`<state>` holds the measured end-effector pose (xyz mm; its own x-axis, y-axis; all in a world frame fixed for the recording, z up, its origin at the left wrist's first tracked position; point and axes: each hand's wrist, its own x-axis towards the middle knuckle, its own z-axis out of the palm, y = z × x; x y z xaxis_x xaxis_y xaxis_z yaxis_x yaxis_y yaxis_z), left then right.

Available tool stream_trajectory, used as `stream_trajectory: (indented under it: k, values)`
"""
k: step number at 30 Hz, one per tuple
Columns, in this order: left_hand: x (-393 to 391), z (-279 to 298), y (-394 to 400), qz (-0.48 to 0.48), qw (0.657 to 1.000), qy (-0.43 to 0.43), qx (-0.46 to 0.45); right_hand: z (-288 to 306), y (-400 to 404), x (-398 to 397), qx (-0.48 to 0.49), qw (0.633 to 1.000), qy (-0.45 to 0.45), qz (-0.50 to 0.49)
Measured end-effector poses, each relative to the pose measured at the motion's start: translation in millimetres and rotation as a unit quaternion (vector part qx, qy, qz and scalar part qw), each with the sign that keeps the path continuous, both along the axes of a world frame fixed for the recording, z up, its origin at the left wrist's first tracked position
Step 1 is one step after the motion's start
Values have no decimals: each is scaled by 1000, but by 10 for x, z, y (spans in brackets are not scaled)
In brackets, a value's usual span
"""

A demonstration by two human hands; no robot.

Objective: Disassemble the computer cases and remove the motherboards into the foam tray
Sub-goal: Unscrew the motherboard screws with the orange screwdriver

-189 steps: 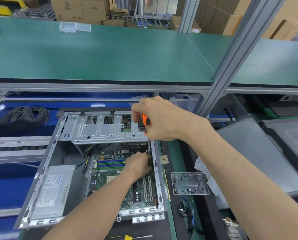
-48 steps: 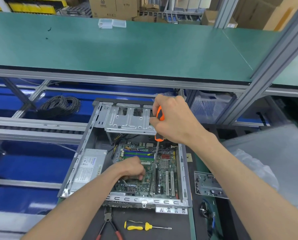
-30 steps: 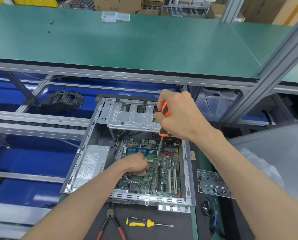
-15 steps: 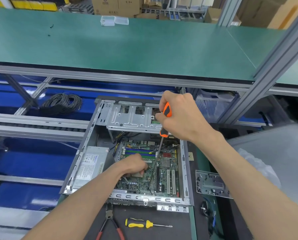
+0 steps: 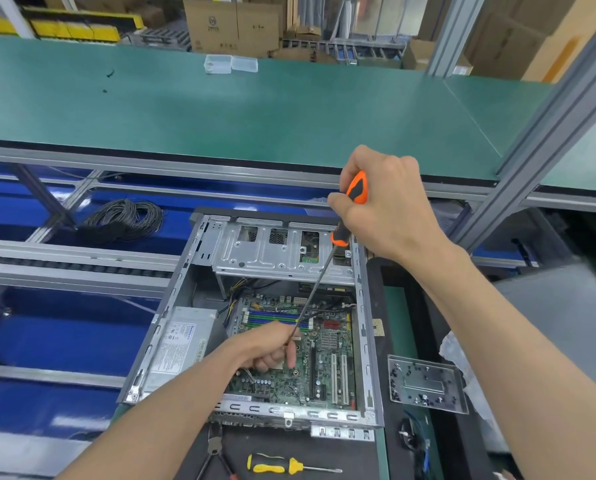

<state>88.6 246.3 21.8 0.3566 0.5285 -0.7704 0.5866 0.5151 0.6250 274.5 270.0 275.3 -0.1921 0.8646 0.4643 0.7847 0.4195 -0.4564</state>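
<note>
Right hand is wrapped around the orange-handled screwdriver, shaft angled down to the left hand, which pinches the shaft near its tip over the motherboard. The green board, with blue and green RAM slots, sits inside the open grey computer case on the surface.

left hand is covering the tip of the long orange-handled screwdriver and part of the green motherboard | right hand is hiding the handle's middle | red-handled pliers are running off the near edge | label print on the grey metal power supply box is reading too small
</note>
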Motion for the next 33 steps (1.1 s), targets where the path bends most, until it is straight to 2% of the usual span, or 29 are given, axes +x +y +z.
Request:
stream_trajectory:
  k: [6,9,11,12,15,20,23,26,28,30,33]
  values:
    - [15,57,40,75,996,-27,-42,-26,10,-29,22,999,26,-14]
    - [18,66,63,138,987,-56,-55,-95,-22,-93,1,991,135,-19]
    - [16,59,88,166,982,-75,-51,-248,-72,-162,-73,972,222,1]
    - [17,39,105,180,979,-83,-46,-363,-106,-197,-112,965,235,10]
    - [15,50,119,231,965,-115,-47,-705,-218,-248,-154,970,187,27]
    - [-12,117,78,293,950,-100,-26,-731,-226,-149,-68,977,195,46]
    - [-63,176,72,350,911,-213,-47,-709,-237,-62,-52,982,171,61]
    - [-108,323,49,381,835,-380,-113,-763,-288,23,-71,980,177,49]
    - [-145,413,17,379,814,-425,-118,-831,-329,50,-89,979,174,54]
    - [-148,479,-21,365,839,-393,-94,-904,-374,49,-101,980,159,65]
    - [-63,555,-100,307,929,-199,48,-965,-435,13,-98,985,134,57]
